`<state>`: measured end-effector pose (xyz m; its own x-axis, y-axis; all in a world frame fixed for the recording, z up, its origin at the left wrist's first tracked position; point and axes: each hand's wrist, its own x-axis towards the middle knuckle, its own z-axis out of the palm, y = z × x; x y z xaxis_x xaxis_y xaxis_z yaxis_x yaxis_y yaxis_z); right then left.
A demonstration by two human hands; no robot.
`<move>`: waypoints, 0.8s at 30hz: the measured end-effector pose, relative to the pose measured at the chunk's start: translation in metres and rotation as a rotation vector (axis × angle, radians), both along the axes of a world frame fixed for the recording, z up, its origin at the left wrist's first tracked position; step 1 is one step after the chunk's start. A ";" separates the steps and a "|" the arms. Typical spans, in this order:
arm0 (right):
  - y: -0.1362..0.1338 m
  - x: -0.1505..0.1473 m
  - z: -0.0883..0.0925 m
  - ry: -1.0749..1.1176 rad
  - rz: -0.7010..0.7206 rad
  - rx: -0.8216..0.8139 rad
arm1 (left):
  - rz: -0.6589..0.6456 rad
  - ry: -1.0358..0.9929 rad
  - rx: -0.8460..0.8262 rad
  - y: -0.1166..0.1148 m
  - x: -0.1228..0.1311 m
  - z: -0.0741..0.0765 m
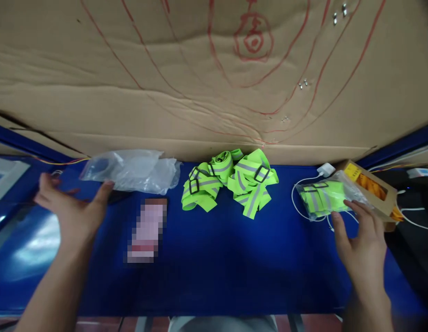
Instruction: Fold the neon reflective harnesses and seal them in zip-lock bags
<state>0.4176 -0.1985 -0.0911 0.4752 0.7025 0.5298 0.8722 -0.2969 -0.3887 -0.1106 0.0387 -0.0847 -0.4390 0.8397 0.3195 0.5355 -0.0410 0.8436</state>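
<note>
My left hand (73,207) hovers at the left with thumb and fingers spread, holding nothing. Just beyond its thumb lie clear plastic bags (134,170). On the right, my right hand (362,235) reaches toward a bagged neon-green reflective strap (322,198), fingers apart; whether the fingertips touch the bag I cannot tell. Between the hands, two bundles of neon-green reflective straps with black buckles rest on the blue table: a left bundle (203,184) and a right bundle (251,180).
A pixelated flat item (148,230) lies left of centre on the blue table (234,258). A white charger (326,169) with its cable and a cardboard box (372,189) holding something orange stand at the right. A cardboard panel (182,110) with red lines rises behind.
</note>
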 end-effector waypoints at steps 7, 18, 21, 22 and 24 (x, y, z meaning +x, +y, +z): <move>0.023 0.034 -0.032 -0.164 -0.091 -0.217 | -0.412 0.763 -0.370 0.027 0.059 0.015; 0.019 0.027 -0.010 -0.136 -0.069 0.138 | -0.324 0.825 0.011 0.007 0.058 0.024; 0.017 0.030 -0.001 -0.051 -0.173 0.131 | -0.436 0.728 0.121 -0.028 0.072 0.032; 0.016 0.036 -0.002 0.017 -0.214 0.092 | -0.471 0.675 0.132 -0.044 0.079 0.032; 0.015 0.052 -0.010 0.165 -0.288 0.017 | -0.598 0.570 0.078 -0.077 0.094 0.028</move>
